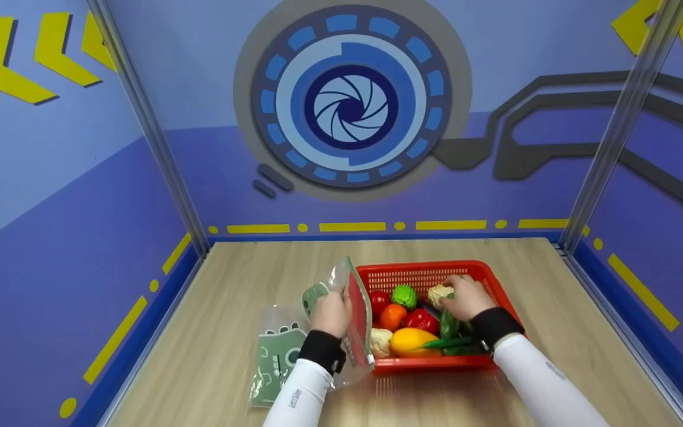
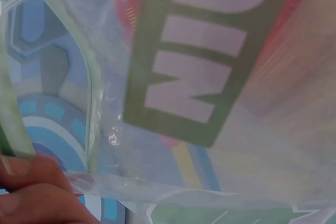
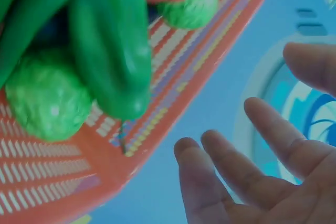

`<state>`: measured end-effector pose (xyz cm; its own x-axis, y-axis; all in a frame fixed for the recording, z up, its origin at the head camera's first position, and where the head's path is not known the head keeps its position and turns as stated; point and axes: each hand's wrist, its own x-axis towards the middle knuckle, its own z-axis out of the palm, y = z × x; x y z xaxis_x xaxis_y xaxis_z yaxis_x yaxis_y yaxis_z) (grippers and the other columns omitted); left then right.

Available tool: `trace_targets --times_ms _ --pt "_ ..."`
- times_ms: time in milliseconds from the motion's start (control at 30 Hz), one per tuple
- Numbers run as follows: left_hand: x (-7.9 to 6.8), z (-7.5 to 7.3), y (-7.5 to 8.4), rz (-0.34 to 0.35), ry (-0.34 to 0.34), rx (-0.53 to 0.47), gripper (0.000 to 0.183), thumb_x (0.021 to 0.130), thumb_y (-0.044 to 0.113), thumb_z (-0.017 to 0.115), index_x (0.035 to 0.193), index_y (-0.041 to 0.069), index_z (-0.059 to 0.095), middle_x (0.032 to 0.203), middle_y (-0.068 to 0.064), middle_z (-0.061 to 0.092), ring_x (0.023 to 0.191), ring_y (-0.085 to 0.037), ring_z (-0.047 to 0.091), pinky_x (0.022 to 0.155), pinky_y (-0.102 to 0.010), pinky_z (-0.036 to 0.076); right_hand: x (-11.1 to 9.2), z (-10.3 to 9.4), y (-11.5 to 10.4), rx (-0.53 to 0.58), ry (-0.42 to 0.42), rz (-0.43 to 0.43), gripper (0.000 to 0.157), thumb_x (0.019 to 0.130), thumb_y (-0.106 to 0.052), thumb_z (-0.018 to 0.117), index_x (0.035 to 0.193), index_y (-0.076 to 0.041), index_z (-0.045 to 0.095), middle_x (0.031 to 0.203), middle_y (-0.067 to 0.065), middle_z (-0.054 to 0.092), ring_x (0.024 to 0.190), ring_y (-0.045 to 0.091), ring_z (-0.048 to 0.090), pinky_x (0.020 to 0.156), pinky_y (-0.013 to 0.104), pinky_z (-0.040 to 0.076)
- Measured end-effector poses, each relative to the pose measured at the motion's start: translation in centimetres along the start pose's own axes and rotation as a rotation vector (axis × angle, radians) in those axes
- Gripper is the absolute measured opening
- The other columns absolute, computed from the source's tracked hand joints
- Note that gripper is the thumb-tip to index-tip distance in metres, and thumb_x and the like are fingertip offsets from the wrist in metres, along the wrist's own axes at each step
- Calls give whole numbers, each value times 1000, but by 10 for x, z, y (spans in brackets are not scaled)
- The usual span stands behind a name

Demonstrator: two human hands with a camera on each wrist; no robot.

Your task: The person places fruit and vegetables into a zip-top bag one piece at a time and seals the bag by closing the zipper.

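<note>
In the head view my left hand [image 1: 332, 314] grips a clear plastic bag [image 1: 360, 314] with green and red print, held upright at the basket's left side. Its fingers [image 2: 37, 187] pinch the bag's edge in the left wrist view. Over the right part of a red basket [image 1: 418, 365] is my right hand [image 1: 469, 298], beside a pale, cream-coloured vegetable [image 1: 440, 295]. The right wrist view shows its fingers [image 3: 236, 163] spread, with nothing between them. Toy-like produce fills the basket: a green cabbage [image 1: 404, 296], an orange fruit [image 1: 393, 316], a red pepper [image 1: 421, 321] and a yellow fruit [image 1: 411, 342].
Another clear bag with green print [image 1: 276, 356] lies flat on the wooden table [image 1: 223, 308], left of the basket. A white cauliflower [image 1: 381, 342] and long green vegetables [image 1: 449, 325] are also inside the basket. Blue patterned walls [image 1: 199, 178] enclose the back and sides.
</note>
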<state>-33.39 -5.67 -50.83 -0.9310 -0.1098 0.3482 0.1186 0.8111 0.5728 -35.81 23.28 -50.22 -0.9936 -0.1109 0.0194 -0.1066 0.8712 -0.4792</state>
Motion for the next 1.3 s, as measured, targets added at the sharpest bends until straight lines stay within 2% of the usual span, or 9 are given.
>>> trace_targets --times_ms 200,300,433,567,667,833,933,1133,1300 --pt "0 1 1 -17 -19 8 25 98 15 64 78 1 71 80 -24 74 73 -40 74 63 -51 56 19 3 15 -4 -65 89 73 97 -25 67 152 11 34 143 46 40 125 58 52 102 63 46" --pt "1 1 1 -12 -27 6 22 98 15 63 82 3 71 82 -23 75 75 -39 74 64 -50 56 24 6 22 -12 -81 120 83 96 -27 68 155 12 25 147 50 32 129 61 49 105 65 44" --pt "3 2 2 -9 -29 3 17 99 14 63 87 5 71 84 -23 75 78 -40 75 65 -51 57 28 12 28 -28 -101 112 78 95 -26 70 153 10 33 144 46 42 127 58 52 104 64 46" --pt "3 3 3 -14 -41 -3 15 99 14 63 90 5 71 84 -23 75 77 -39 74 65 -50 57 30 19 33 -41 -105 81 69 93 -26 73 147 8 45 134 37 59 119 51 61 100 60 49" --pt "3 3 3 -8 -47 -11 15 99 14 62 92 4 72 83 -22 75 75 -38 74 64 -49 56 32 24 36 -33 -104 57 66 92 -27 74 143 8 50 129 33 64 112 47 65 95 58 52" --pt "2 3 5 2 -36 -16 17 98 13 64 87 2 71 81 -23 74 73 -39 73 63 -49 55 31 30 40 -21 -114 33 62 90 -27 78 136 8 56 125 31 64 106 43 65 91 54 53" --pt "2 3 6 -4 -37 9 21 98 14 63 82 3 70 80 -23 74 74 -40 73 63 -50 56 30 32 39 2 -124 46 59 87 -27 82 132 4 60 127 33 58 98 38 63 87 51 53" --pt "1 4 5 -14 -48 27 21 99 16 62 85 3 71 83 -24 75 77 -41 74 65 -52 56 29 36 39 28 -109 37 52 84 -25 83 126 -1 62 131 38 46 82 29 61 76 44 52" --pt "1 5 4 1 -38 22 17 99 15 61 96 3 74 85 -24 75 78 -41 74 65 -53 56 30 36 40 31 -115 27 50 88 -23 78 127 1 57 116 29 59 80 26 59 71 38 50"
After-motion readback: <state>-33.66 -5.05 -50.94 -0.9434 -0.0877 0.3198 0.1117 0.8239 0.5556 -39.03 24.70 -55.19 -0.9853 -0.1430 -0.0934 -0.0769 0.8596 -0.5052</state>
